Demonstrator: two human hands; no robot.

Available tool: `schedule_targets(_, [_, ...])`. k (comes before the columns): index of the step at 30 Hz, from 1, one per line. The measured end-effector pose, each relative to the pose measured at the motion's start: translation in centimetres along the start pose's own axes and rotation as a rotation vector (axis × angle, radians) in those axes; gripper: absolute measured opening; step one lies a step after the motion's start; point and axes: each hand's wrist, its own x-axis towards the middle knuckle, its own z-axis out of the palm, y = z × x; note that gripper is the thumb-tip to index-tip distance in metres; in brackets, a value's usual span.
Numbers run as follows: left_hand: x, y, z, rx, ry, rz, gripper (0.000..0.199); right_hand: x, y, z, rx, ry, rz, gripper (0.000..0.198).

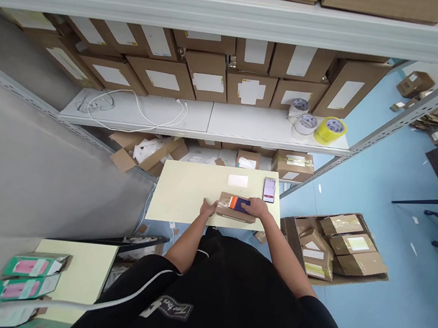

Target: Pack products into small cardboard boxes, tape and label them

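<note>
Your taped box [232,214] is on the cream table [185,186], near edge. Your left hand [208,207] is at its left end; can't tell if it's pinching. Your right hand [255,207] grips an orange-and-navy item [238,203] over the box. Lit phone [269,189] at right, text unreadable. Right-side carton [293,236]: several taped boxes [353,243], labels illegible. Open carton [123,160] under the shelf [243,123]: white stuff [147,150]. Shirt patch [178,309] reads "Time", rest unclear.

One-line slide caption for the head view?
Left hand against a cardboard box on the table, right hand holding a blue-and-orange item over it, phone nearby.
</note>
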Motion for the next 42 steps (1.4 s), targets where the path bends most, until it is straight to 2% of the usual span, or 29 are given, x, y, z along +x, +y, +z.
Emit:
schedule_targets(4, [-0.5,0.7,-0.8,0.015,0.082,-0.046,0.067,0.4,-0.3,-0.4,-0.041,0.016,0.022,0.05])
schedule_targets(8, [-1.0,2.0,-0.1,0.012,0.016,0.045,0.059,0.8,-1.0,0.0,-0.05,0.022,0.063,0.053])
schedule_targets(12, [-1.4,2.4,0.9,0.045,-0.009,0.034,0.057,1.1,-0.8,0.0,-0.04,-0.002,0.123,0.055])
schedule_targets(15, [-1.5,2.3,1.0,0.062,-0.001,0.034,0.058,0.5,2.0,-1.1,-0.086,-0.011,0.138,0.054])
schedule_targets(20, [-1.2,2.4,0.8,0.061,-0.003,0.042,0.054,-2.0,9.1,-4.2,-0.165,-0.022,0.189,0.051])
schedule_targets(22, [-0.9,2.4,0.7,0.054,-0.011,0.039,0.054,-3.0,11.1,-4.9,-0.196,-0.025,0.222,0.051])
schedule_targets(24, [-0.7,2.5,0.5,0.044,-0.023,0.035,0.054,-3.7,12.1,-5.2,-0.213,-0.023,0.237,0.052])
schedule_targets(27, [-0.4,2.2,0.4,0.02,-0.034,0.037,0.052,-4.2,11.9,-4.8,-0.231,-0.006,0.247,0.051])
schedule_targets(31, [0.1,1.3,-0.4,-0.032,-0.049,0.062,0.051,-4.7,10.2,-4.1,-0.2,0.013,0.285,0.048])
schedule_targets(35, [0.5,-0.5,-3.3,-0.102,-0.06,0.073,0.05,-5.6,6.1,-4.6,-0.106,0.054,0.265,0.044])
schedule_targets(39, [1.0,-2.7,-7.4,-0.165,-0.042,0.058,0.052,-5.1,-2.7,-4.8,-0.083,0.111,0.222,0.05])
schedule_targets(42, [1.2,-4.2,-9.4,-0.212,-0.015,0.059,0.05,-3.6,-10.3,-3.8,-0.126,0.138,0.208,0.056])
